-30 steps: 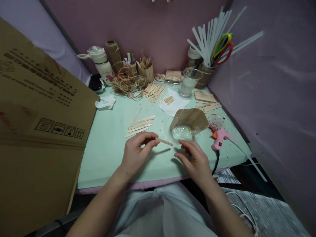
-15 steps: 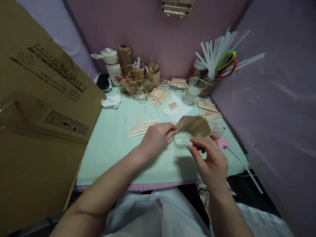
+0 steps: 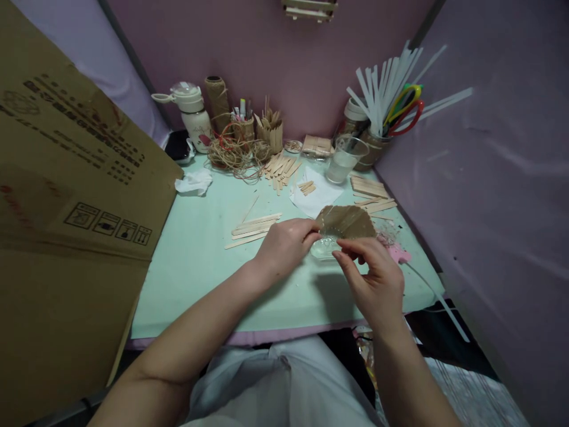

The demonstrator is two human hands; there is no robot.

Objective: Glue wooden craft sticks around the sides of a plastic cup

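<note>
A shallow clear plastic container [image 3: 320, 251] sits in front of me, with a brown scallop-edged piece [image 3: 349, 222], like cardboard, standing up at its back. My left hand [image 3: 288, 242] is closed on the container's left edge, fingertips beside the brown piece. My right hand [image 3: 376, 276] hovers over the container's right front side, thumb and forefinger brought together in a pinch. Whatever lies between those fingertips is too small to make out. Close to my left hand lie several wooden craft sticks [image 3: 253, 228].
Behind stand a cup of cloudy liquid [image 3: 342, 163], a white napkin [image 3: 311, 201], tangled twine [image 3: 235, 155] and a bottle [image 3: 195, 124]. A pink glue gun [image 3: 399, 254] lies at right, below a pot [image 3: 376, 148] with scissors and white strips. A large cardboard box [image 3: 84, 219] walls the left.
The thumb and forefinger of my right hand have come closer together. My left hand keeps its place at the container. The whole view has shifted slightly.
</note>
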